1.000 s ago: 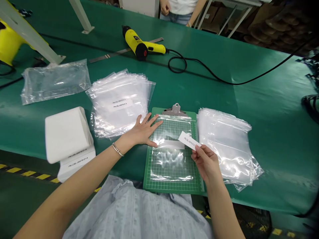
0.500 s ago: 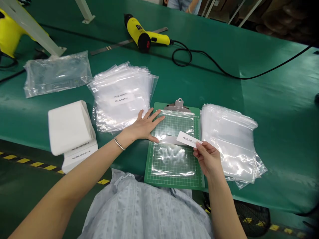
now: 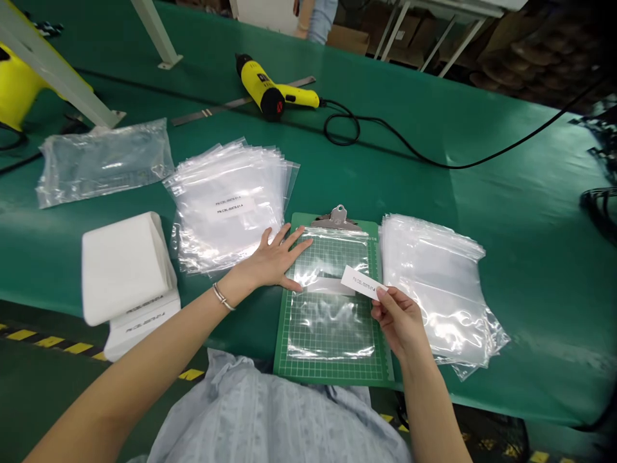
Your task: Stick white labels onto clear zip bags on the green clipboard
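A clear plastic bag [image 3: 328,328] lies flat on a green gridded clipboard [image 3: 332,372], below its metal clip [image 3: 339,218]. A pale strip shows across the bag's middle. My left hand [image 3: 274,262] rests with fingers spread at the bag's left edge, holding nothing. Between thumb and fingers, my right hand [image 3: 398,315] pinches one end of a white printed label [image 3: 361,283], tilted over the bag's right half. Left of the board is a stack of bags [image 3: 226,231] with a printed label on top; right of it lies another stack [image 3: 429,283] without visible labels.
Folded white label strips [image 3: 125,263] sit at the left edge. Behind are a crumpled clear bag [image 3: 106,161], a yellow heat gun [image 3: 263,83] with a black cable, a metal ruler [image 3: 193,118] and a white post [image 3: 157,32]. Part of a person shows at the far side.
The whole scene has shifted slightly down and left in view. The label in my right hand has tilted a little more. My left hand keeps its place on the bag's edge.
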A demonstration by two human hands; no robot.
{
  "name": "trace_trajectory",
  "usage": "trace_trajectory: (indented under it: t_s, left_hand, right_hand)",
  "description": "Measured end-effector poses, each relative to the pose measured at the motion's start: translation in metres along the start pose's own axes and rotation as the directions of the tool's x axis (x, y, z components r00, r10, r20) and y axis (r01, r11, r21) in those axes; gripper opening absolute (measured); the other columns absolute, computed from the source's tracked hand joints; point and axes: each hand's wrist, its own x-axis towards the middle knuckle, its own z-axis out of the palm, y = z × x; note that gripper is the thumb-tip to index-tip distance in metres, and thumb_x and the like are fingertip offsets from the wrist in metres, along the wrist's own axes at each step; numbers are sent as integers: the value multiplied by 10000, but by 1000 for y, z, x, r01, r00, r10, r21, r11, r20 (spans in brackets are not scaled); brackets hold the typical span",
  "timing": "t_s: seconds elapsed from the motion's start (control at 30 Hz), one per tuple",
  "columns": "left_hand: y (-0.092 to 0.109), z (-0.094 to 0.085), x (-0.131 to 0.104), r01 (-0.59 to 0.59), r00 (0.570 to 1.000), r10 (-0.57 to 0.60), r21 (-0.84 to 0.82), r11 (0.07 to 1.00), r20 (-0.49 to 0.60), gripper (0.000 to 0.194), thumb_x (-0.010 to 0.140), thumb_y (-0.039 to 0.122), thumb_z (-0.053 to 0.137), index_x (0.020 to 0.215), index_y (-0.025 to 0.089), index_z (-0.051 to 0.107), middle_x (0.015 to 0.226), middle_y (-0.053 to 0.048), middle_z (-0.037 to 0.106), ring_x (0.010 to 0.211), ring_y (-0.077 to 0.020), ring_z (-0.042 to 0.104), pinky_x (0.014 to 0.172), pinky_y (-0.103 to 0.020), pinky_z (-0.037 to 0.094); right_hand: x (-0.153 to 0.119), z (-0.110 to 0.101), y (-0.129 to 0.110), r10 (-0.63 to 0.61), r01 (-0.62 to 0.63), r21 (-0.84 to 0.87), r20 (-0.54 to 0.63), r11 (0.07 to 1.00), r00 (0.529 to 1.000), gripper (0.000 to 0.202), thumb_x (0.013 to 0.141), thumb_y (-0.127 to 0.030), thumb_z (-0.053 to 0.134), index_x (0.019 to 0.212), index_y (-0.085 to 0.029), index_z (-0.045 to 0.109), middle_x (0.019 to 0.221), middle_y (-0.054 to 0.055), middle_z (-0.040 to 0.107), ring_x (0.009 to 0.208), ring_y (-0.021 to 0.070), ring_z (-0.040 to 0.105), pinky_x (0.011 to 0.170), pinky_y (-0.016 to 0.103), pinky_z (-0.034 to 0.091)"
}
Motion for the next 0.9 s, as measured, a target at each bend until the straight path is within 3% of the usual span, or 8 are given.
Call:
trace_trajectory:
  t_s: [0.23, 0.4, 0.9]
  left_hand:
    - [-1, 4, 0, 4, 999, -4, 10, 1000, -42, 1030, 660, 687, 570, 1434, 246, 52, 1500, -82, -52, 1348, -384, -59, 1025, -639, 43]
    - [3, 1, 1, 48, 999, -48, 17, 999, -9, 1045, 644, 624, 641, 1433, 227, 84, 1498, -98, -43, 1348, -392, -38, 1015, -654, 79]
    - [2, 4, 2, 9, 1000, -8, 23, 1000, -27, 1059, 650, 660, 608, 1437, 199, 68, 1501, -98, -57, 1342, -403, -62, 1028, -646, 56]
  right_hand:
    - [-4, 15, -8, -86, 99, -220, 67, 971, 994, 247, 571, -379, 787, 659, -172, 683, 518, 13, 613, 426, 116, 513, 404, 225, 432]
    - [0, 27, -8, -21, 67, -262, 172, 963, 985, 323, 573, -467, 755, 623, -166, 647, 485, 1, 593, 355, 96, 469, 360, 218, 380]
    - [9, 25, -1, 37, 22, -346, 163, 938, 986, 321, 590, -450, 751, 624, -156, 626, 486, -15, 586, 359, 87, 504, 354, 194, 406]
